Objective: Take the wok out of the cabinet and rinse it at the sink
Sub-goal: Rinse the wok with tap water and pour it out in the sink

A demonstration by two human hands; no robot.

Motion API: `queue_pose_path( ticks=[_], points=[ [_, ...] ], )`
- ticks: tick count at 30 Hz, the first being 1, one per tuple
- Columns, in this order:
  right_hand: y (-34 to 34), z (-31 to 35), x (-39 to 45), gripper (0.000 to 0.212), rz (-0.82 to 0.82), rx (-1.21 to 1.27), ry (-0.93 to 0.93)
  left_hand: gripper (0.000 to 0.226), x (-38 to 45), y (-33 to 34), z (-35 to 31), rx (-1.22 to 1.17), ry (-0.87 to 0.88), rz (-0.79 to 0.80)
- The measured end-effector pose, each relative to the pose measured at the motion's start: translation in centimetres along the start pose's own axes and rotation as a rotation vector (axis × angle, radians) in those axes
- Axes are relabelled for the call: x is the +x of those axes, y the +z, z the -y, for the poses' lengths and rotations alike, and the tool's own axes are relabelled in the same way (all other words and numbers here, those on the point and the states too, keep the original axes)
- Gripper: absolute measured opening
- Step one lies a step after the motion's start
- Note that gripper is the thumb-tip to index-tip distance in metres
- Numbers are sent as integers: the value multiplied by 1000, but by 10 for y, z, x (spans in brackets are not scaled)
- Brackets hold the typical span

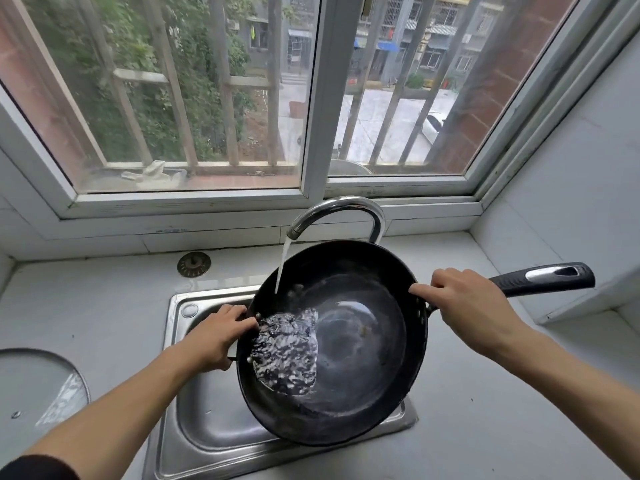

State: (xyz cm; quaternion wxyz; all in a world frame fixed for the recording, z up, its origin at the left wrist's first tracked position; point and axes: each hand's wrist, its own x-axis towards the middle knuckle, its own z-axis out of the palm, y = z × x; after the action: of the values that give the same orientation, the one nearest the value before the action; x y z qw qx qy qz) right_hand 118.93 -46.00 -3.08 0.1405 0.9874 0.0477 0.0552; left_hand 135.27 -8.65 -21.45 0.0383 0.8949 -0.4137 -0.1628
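A black wok (360, 344) hangs tilted over the steel sink (207, 420). My right hand (467, 306) grips the long black handle (543, 277) where it meets the rim, with the index finger lying along the rim. My left hand (216, 336) holds the small side handle on the wok's left edge. Water runs from the curved chrome tap (337, 211) into the wok and pools rippling on its lower left side.
A sink strainer plug (194, 264) lies on the white counter behind the sink. A round glass lid (34, 396) rests on the counter at the left. A barred window (311, 98) stands behind the tap, and a white tiled wall rises at the right.
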Motion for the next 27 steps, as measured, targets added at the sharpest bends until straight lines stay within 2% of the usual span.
queue_pose_path(
  ticks=[6,11,17,23,27],
  points=[
    [-22,4,-1,64,-116,-85,-56,82,10,4,-8,-48,4,-25],
    [-28,6,-2,59,-105,-113,-73,85,17,9,-13,-21,-12,-22],
    [-20,7,-8,61,-70,-121,-50,92,22,14,-10,52,-13,-40],
    [-13,1,-13,65,57,-101,-19,75,26,6,-18,34,-15,-149],
    [-7,-1,-16,64,115,-53,3,77,28,1,-20,51,-53,-195]
  ],
)
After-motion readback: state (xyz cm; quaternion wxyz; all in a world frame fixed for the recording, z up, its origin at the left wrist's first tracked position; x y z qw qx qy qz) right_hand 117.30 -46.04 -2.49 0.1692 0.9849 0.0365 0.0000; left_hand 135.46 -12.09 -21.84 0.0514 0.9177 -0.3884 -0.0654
